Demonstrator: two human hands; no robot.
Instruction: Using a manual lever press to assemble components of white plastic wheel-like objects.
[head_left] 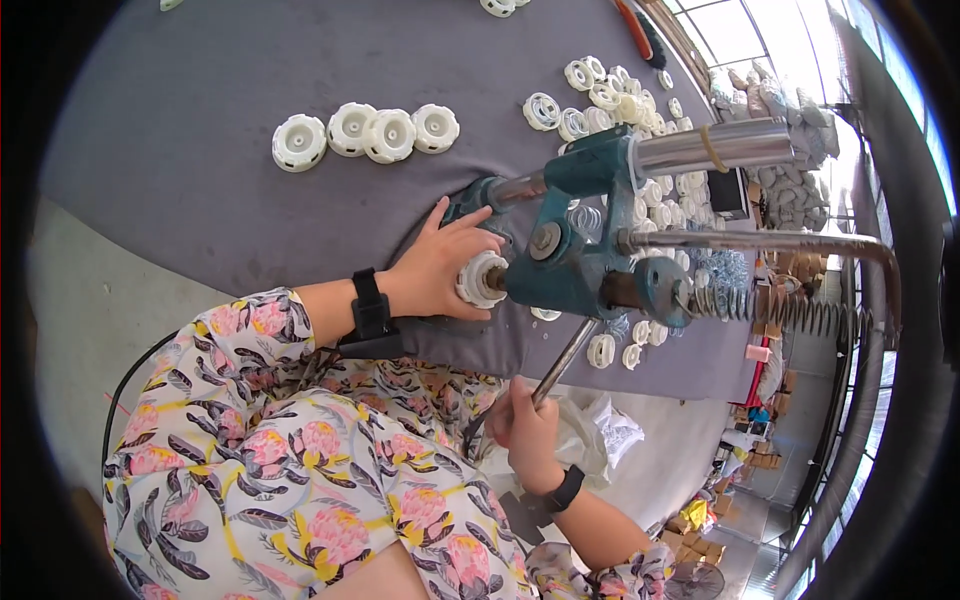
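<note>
A green hand press stands at the edge of the grey-covered table, its steel ram pointing at a white round plastic part. My left hand curls around that part, thumb on its near side and some fingers spread toward the press base. The ram's tip meets the middle of the part; whether it presses hard I cannot tell. Lower down, my right hand is closed around the press's metal lever. Beyond my left hand, several white round parts lie in a row on the cloth.
Many white rings and caps are heaped behind the press, with loose metal springs among them. A brush with a red handle lies at the far edge. White plastic bags sit below the table's right side.
</note>
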